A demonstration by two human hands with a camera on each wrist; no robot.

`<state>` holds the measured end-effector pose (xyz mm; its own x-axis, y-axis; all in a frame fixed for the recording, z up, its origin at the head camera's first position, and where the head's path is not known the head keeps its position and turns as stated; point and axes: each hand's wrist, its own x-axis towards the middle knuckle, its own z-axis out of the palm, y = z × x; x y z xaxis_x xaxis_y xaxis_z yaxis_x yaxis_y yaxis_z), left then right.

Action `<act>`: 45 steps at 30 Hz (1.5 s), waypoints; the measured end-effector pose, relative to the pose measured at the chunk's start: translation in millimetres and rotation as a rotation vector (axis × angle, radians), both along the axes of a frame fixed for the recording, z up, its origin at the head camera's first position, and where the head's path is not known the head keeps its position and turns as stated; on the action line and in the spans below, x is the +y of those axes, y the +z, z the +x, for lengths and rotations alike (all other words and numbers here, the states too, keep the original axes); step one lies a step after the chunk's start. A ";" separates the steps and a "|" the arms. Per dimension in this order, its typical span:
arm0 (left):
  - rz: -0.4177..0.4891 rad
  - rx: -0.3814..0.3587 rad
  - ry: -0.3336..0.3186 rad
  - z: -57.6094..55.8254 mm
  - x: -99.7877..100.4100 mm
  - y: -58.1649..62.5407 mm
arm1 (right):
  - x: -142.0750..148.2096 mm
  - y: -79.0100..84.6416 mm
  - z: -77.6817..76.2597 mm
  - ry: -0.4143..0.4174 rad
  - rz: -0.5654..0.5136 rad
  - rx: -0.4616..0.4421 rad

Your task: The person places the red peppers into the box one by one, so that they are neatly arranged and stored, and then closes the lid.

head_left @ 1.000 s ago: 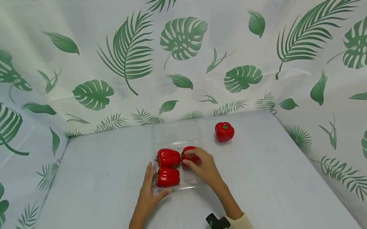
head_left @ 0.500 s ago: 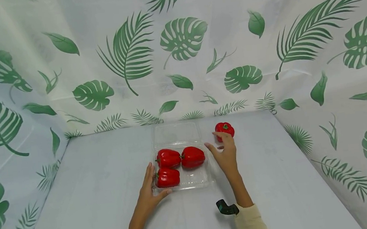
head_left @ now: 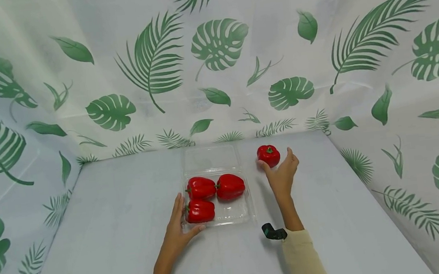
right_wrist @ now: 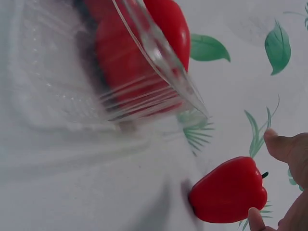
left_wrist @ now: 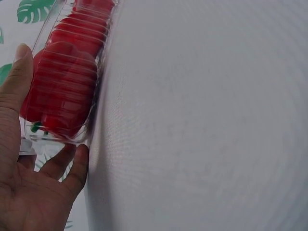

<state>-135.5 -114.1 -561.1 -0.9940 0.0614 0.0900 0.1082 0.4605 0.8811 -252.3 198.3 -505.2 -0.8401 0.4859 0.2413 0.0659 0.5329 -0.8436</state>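
A clear plastic clamshell container (head_left: 232,216) lies on the table with its lid (head_left: 210,159) folded back. Inside are three red bell peppers, two in the back row (head_left: 201,188) and one at front left (head_left: 200,211). My left hand (head_left: 177,233) rests at the container's front left corner, fingers along the left side and thumb at the front edge. Farther back on the right, a loose red bell pepper (head_left: 268,155) sits stem up. My right hand (head_left: 281,175) is beside it, thumb and fingers spread, fingertips close to the pepper (right_wrist: 228,192) in the right wrist view.
A white table (head_left: 123,218) surrounds the container. Leaf-patterned sheeting (head_left: 221,78) rises behind the table and on both sides. Each wrist carries a small black camera mount, the right one (head_left: 273,231) close to the sleeve cuff.
My right hand has let go of the back right pepper in the container and moved right to the loose pepper, its fingers spreading. My left hand stays at the container.
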 end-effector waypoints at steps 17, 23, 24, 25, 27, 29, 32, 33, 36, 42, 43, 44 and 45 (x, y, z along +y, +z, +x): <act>0.019 -0.022 0.010 0.0 3.4 1.4 | 7.1 -25.2 -25.2 0.033 -0.025 -0.109; 0.017 -0.020 0.006 -0.1 3.0 2.3 | 9.1 -26.2 -23.8 0.015 -0.050 -0.064; 0.015 -0.020 0.006 -0.1 2.9 2.4 | 9.6 -26.0 -23.1 0.010 -0.057 -0.046; 0.015 -0.019 0.004 -0.1 2.8 2.6 | 10.2 -26.0 -22.4 0.010 -0.059 -0.035; 0.018 -0.019 0.004 0.5 2.7 3.0 | 11.2 -26.2 -21.1 0.014 -0.049 -0.031; 0.022 -0.021 0.002 1.3 2.6 3.0 | 12.4 -26.3 -20.6 0.025 -0.026 -0.039; 0.018 -0.021 0.000 1.9 1.5 2.8 | 14.1 -25.3 -24.7 0.090 0.056 -0.064; 0.016 -0.021 0.000 1.9 1.0 2.8 | 14.6 -24.8 -28.1 0.124 0.097 -0.073; 0.010 -0.015 0.005 1.6 -0.4 2.5 | 15.5 -20.1 -41.0 0.276 0.206 -0.113; 0.003 -0.008 0.009 0.4 -1.1 1.9 | 16.1 -10.0 -72.2 0.502 0.277 -0.285; 0.000 -0.010 0.008 0.3 -1.1 1.5 | 16.7 -9.5 -77.3 0.513 0.261 -0.309; -0.003 -0.011 0.007 0.2 -1.0 1.2 | 17.5 -9.6 -82.6 0.520 0.250 -0.329; -0.004 -0.012 0.007 0.2 -0.9 0.9 | 18.3 -9.9 -87.8 0.523 0.235 -0.340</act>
